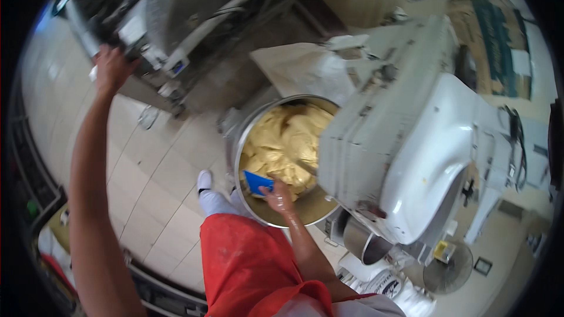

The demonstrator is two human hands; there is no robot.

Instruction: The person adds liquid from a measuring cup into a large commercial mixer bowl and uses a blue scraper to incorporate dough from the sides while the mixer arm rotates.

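My right hand (280, 195) is closed on a blue dough scraper (257, 182), reaching inside the near side of a large steel mixing bowl (239, 152). Yellow dough or batter (276, 141) fills much of the bowl, lumpy and glossy, and the scraper is at its near left edge. Wet smears shine on my right wrist. Far to the left, my left arm is stretched out, and my left hand (113, 69) rests at the edge of a grey metal machine (141, 85), fingers bent over it. A small white bit shows beside that hand; I cannot make out what it is.
A big white stand mixer (426, 158) rises right of the bowl and overhangs it. White sacking (305, 67) lies behind. A brown and green sack (490, 47) stands at far right. A steel pot (364, 240) and a white tub (376, 276) sit below the mixer. The floor is tiled (158, 170).
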